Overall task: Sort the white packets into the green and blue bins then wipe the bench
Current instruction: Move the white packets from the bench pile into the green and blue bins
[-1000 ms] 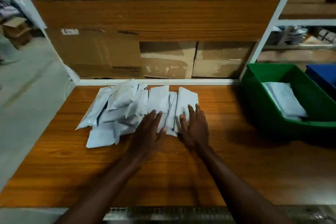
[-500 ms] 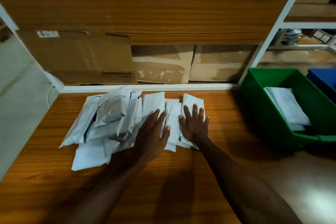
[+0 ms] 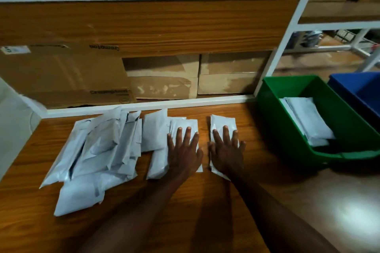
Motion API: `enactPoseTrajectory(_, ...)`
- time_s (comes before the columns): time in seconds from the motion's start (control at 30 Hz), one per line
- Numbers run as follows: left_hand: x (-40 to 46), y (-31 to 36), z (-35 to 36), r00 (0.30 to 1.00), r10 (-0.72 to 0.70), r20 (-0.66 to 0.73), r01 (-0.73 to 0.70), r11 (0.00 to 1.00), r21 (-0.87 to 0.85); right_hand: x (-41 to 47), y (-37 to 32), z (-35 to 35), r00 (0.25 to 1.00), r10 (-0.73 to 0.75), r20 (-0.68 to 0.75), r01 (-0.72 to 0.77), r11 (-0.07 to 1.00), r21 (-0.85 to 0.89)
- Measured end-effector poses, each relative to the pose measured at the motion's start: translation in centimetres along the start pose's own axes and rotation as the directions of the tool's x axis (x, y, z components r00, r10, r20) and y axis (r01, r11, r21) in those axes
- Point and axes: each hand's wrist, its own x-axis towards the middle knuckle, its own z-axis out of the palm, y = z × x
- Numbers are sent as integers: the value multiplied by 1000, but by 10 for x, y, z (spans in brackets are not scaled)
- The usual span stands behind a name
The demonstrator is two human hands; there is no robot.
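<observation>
Packets [image 3: 98, 156] are lying in a loose, overlapping heap on the left part of the wooden tabletop [image 3: 205, 211], with a few more spread toward the middle. The left hand [image 3: 184, 150] is pressing flat, fingers straight and spread, on a packet at the heap's right edge, so its grip is released. The right hand [image 3: 226, 150] is lying flat in the same way on a single packet [image 3: 222, 124] that is sitting apart from the rest, just to the right; its grip is likewise released. These packets are looking like thin, soft plastic mailers, probably light and floppy with slick skins, so they will likely slide easily and sag when lifted; pinching one along an edge or scooping under its near end seems the safest hold. They are appearing white to pale grey, rectangular and slightly puffed, with creased surfaces. A green bin [image 3: 273, 129] is standing at the right, already holding a small stack, and a blue bin [image 3: 349, 92] is sitting just beyond it.
</observation>
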Motion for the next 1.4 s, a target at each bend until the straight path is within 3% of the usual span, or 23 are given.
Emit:
enactPoseTrajectory(0.27,-2,1,-8,998,58,39,-57,998,-17,-8,3,-3,993,-54,-109,71,986,151)
enactPoseTrajectory(0.43,-18,6,-17,994,80,-72,-88,988,-125,-43,8,-2,911,-39,-411,136,969,209)
enactPoseTrajectory(0.57,-45,26,-20,955,193,-225,-237,953,-188,-97,14,-8,872,45,-487,104,956,275)
enactPoseTrajectory(0.7,-76,56,-22,896,372,-242,-418,891,-179,-166,33,-10,861,208,-464,-26,930,367)
enactPoseTrajectory(1.0,-147,184,-34,707,629,-323,-705,660,-259,-282,132,-43,737,392,-551,-245,914,324)
enactPoseTrajectory(1.23,-195,334,-52,730,633,-256,-682,655,-326,-349,269,-71,644,479,-596,-342,878,336)
enactPoseTrajectory(1.4,-200,432,-64,695,679,-237,-717,634,-289,-362,364,-97,557,546,-626,-369,838,403)
